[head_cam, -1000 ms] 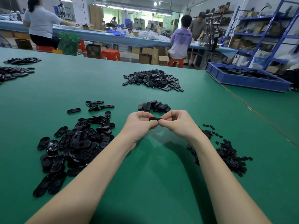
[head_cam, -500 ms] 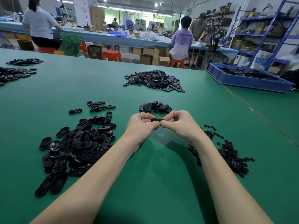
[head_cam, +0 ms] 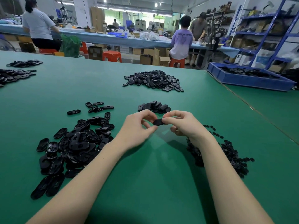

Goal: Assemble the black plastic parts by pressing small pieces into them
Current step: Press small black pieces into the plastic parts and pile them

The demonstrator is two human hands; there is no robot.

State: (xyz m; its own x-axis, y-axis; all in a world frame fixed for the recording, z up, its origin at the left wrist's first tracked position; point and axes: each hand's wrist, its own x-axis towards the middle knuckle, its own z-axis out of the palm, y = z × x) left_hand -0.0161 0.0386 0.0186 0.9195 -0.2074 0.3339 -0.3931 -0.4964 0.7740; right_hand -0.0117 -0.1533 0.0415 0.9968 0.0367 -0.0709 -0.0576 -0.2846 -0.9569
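Observation:
Above the green table (head_cam: 153, 175) I hold one black oval plastic part (head_cam: 157, 122) between both hands. My right hand (head_cam: 182, 125) pinches its right end with thumb and forefinger. My left hand (head_cam: 137, 126) has curled fingers at its left end, thumb under it and forefinger above. A heap of larger black oval parts (head_cam: 72, 143) lies to the left. A scatter of small black pieces (head_cam: 226, 152) lies to the right, partly hidden by my right forearm. A small pile of black parts (head_cam: 153, 107) sits just beyond my hands.
A bigger pile of black parts (head_cam: 153, 80) lies farther back at centre, with more piles (head_cam: 14, 75) at far left. A blue tray (head_cam: 249, 78) of black parts stands at back right. People work at a long bench behind; blue shelving stands on the right.
My hands have drawn slightly apart, and more of the black part shows between them. My left fingers have loosened from a tight pinch. The view has shifted a little.

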